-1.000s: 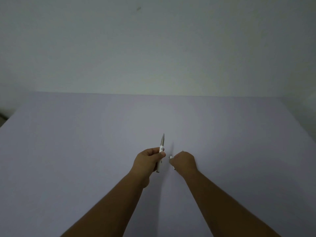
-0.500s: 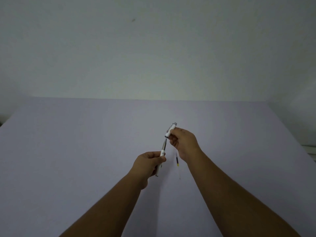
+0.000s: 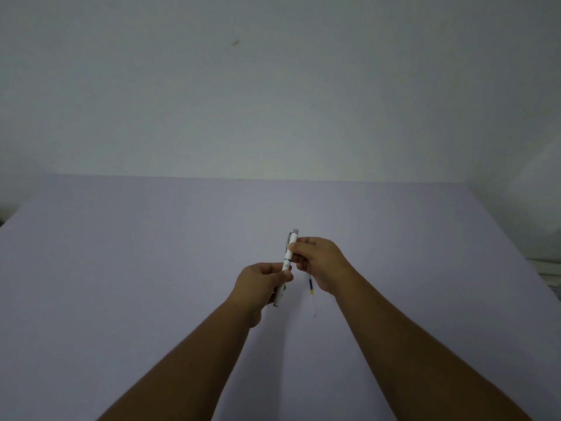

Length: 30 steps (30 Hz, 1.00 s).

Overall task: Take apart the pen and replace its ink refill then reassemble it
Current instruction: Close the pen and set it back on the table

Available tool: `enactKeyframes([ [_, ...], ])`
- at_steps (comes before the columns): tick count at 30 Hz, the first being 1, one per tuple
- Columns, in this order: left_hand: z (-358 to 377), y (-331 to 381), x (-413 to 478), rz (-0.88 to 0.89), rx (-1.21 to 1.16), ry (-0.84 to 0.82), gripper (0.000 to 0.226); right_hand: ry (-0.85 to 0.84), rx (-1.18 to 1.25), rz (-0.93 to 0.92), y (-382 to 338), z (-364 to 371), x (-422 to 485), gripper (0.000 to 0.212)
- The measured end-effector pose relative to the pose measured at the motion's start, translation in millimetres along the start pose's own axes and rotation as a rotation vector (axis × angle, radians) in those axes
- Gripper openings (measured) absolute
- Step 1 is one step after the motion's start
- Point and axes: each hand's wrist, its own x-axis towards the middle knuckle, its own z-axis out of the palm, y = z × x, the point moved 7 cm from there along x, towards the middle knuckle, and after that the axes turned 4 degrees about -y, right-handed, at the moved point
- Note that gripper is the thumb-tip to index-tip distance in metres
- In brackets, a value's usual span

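A white pen (image 3: 287, 260) with a silver clip points away from me above the middle of the table. My left hand (image 3: 260, 282) grips its lower barrel, whose end sticks out below the fist. My right hand (image 3: 318, 262) pinches the cap end, and the cap sits over the front of the barrel. A thin ink refill (image 3: 311, 291) with a dark and yellow section lies on the table just below my right hand, its upper end hidden by the hand.
The pale lilac table (image 3: 151, 268) runs to a plain wall at the back. Its right edge drops off near a light object (image 3: 551, 270) at the far right.
My right hand lifted the cap from the table, brought it to the pen's tip and slid it down over the front of the barrel. The left hand stayed put.
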Motion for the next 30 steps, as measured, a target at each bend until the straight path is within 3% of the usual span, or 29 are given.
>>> enactKeyframes([
  [14,2,-4,5,-0.028,-0.041,-0.044,0.009,-0.014,0.005,-0.018,3,-3,6,0.007],
  [16,3,-7,9,-0.038,-0.046,-0.033,0.008,0.042,-0.022,0.006,7,-9,10,0.007],
  [19,2,-18,20,-0.063,-0.068,0.005,0.008,0.292,-0.026,0.056,23,-36,14,0.016],
  [21,3,-30,28,-0.097,-0.066,0.03,0.011,0.393,-0.219,0.077,34,-52,13,0.02],
  [25,4,-58,46,-0.132,0.03,0.124,0.013,0.39,-0.799,0.122,59,-63,10,0.02],
  [30,10,-84,58,-0.159,0.139,0.214,0.019,0.341,-0.884,0.152,88,-61,9,0.008],
])
